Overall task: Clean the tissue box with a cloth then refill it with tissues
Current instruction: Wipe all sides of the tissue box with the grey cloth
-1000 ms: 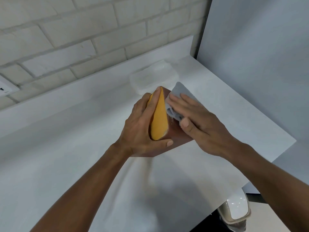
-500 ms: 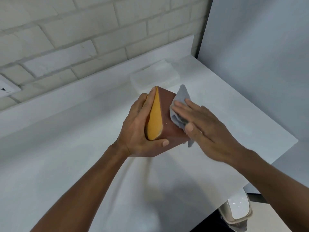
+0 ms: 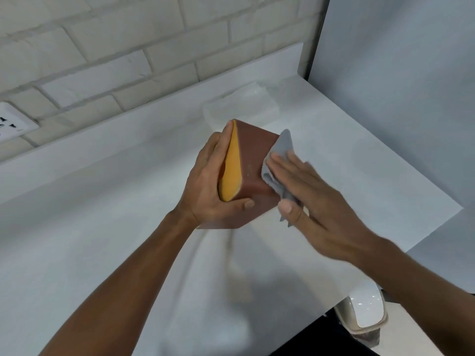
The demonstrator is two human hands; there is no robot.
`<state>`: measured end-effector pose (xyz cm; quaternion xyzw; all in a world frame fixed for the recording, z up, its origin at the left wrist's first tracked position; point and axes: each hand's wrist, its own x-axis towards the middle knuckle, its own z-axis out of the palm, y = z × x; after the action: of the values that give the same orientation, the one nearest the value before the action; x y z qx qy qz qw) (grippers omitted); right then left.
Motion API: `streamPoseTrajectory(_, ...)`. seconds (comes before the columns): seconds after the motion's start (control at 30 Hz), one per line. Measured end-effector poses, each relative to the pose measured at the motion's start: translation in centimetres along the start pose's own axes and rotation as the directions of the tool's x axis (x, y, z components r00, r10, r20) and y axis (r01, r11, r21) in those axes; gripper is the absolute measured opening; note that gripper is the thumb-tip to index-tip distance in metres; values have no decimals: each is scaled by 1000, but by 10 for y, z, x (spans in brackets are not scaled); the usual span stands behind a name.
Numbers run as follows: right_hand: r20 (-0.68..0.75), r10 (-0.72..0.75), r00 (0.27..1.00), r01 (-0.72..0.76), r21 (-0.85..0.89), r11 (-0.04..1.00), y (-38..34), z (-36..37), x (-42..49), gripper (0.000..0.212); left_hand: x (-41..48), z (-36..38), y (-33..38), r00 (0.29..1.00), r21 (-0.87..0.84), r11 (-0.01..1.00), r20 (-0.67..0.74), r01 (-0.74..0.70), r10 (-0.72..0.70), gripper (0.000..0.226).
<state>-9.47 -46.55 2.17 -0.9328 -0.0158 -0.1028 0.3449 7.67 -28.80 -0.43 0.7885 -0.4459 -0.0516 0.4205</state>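
Tissue box (image 3: 253,165): we hold it tilted above the counter (image 3: 102,240), mid-scene.
Left hand (image 3: 205,186): our fingers and thumb grip the box.
Right hand (image 3: 321,201): flat, straight fingers press the cloth (image 3: 279,160) on its right face.

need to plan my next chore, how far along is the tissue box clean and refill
Done: nothing finished that shows. In hand: the left hand grips the tilted tissue box while the right hand presses the grey cloth flat on its brown side. Left: the refill; the pack of tissues lies untouched by the wall.
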Motion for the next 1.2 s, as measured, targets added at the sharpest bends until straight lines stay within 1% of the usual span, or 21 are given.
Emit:
streamPoseTrajectory(0.17,23,-39,999,41,-70,997,-7,1,-18,69,-1,-1,-3,1000,1,1000,-5,-17,17,136)
streamPoseTrajectory(0.37,38,-84,996,89,-157,984,-17,6,25,72,4,1,-3,998,0,998,7,-66,66,132)
streamPoseTrajectory(0.57,-14,-87,996,81,-258,963,-6,-4,-11,63,-2,-4,-6,998,-35,998,-32,-55,53,135)
streamPoseTrajectory(0.7,-11,-51,999,44,-337,940,-8,-8,8,68,0,-2,-5,999,-53,997,-13,-48,48,135)
streamPoseTrajectory(0.77,-9,-45,999,39,-345,938,-16,-6,18,69,-1,-4,-7,998,-55,997,-21,-54,52,136)
streamPoseTrajectory(0.9,24,-105,994,107,-350,931,-20,-4,3,66,-6,-5,-7,997,-45,997,-47,-67,65,135)
streamPoseTrajectory(1.07,5,-44,999,43,-327,944,-24,-7,33,70,-5,-4,-9,998,-62,997,-44,-46,43,135)
streamPoseTrajectory(1.2,-6,-85,996,80,-282,956,-29,0,17,65,-11,-8,-9,996,-78,995,-75,-58,52,132)
